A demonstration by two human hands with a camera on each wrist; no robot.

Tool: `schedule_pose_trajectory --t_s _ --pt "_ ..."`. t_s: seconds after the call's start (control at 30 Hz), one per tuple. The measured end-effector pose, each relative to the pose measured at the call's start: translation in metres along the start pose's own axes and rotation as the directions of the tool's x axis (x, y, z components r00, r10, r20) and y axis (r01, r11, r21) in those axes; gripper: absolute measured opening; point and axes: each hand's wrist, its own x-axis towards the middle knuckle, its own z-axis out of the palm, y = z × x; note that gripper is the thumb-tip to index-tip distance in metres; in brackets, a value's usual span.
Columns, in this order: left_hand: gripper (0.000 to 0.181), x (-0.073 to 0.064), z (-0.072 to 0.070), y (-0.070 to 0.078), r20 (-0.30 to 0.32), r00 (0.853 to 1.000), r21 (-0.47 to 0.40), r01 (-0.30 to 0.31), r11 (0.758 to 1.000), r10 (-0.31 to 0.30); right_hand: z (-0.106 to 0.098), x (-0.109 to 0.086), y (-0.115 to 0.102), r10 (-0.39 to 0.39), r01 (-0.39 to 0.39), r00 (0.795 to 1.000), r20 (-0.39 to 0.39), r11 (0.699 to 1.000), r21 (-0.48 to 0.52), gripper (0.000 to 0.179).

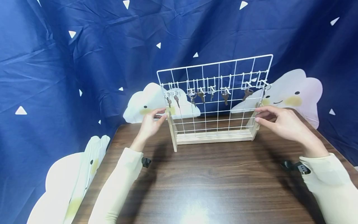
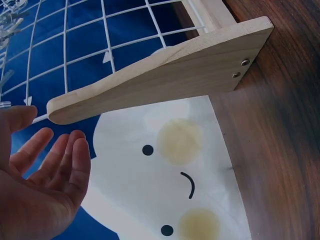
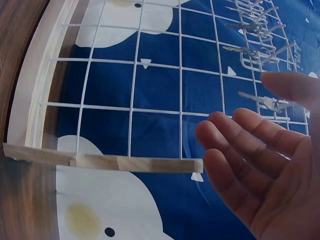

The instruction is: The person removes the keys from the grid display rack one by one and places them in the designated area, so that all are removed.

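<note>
A white wire grid rack (image 1: pixel 219 63) stands in a pale wooden base (image 1: pixel 215 138) on the table. Several keys (image 1: pixel 225 97) on small rings hang from white hooks along its upper part. My left hand (image 1: pixel 149 125) is at the rack's left edge, by the top of the wooden side panel (image 2: pixel 165 75); its fingers are loosely bent, with thumb and fingertips apart. At the right edge, my right hand (image 1: pixel 286 123) has its fingertips beside the end of the other side panel (image 3: pixel 160 164). Its thumb also stands apart from the fingers. Whether either hand touches the rack is unclear.
The brown wooden table (image 1: pixel 223 177) extends in front of the rack. Behind it hangs a blue curtain (image 1: pixel 112 46) with white triangles and smiling clouds. Black straps with small devices (image 1: pixel 146 162) sit at the wrists.
</note>
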Motion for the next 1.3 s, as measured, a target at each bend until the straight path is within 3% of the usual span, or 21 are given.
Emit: schedule_pose_trajectory --t_s 0.33,0.53,1.03,1.3 --pt "0.034 0.001 0.003 0.003 0.011 1.000 0.023 0.028 0.999 -0.029 0.005 0.003 -0.005 0.028 -0.031 0.999 0.044 0.997 0.068 0.033" --pt "0.031 0.003 0.005 0.003 0.009 0.999 0.038 0.039 0.999 -0.039 0.009 0.004 -0.010 0.037 -0.041 0.997 0.071 0.998 0.057 0.032" --pt "0.030 0.005 0.009 -0.002 -0.012 1.000 0.024 0.020 1.000 -0.019 0.020 0.007 -0.022 0.027 -0.037 0.997 0.077 0.991 0.128 0.028" --pt "0.030 0.006 0.012 -0.004 -0.017 1.000 0.016 0.006 1.000 -0.006 0.024 0.009 -0.029 0.072 -0.088 0.990 0.121 0.986 0.139 0.031"
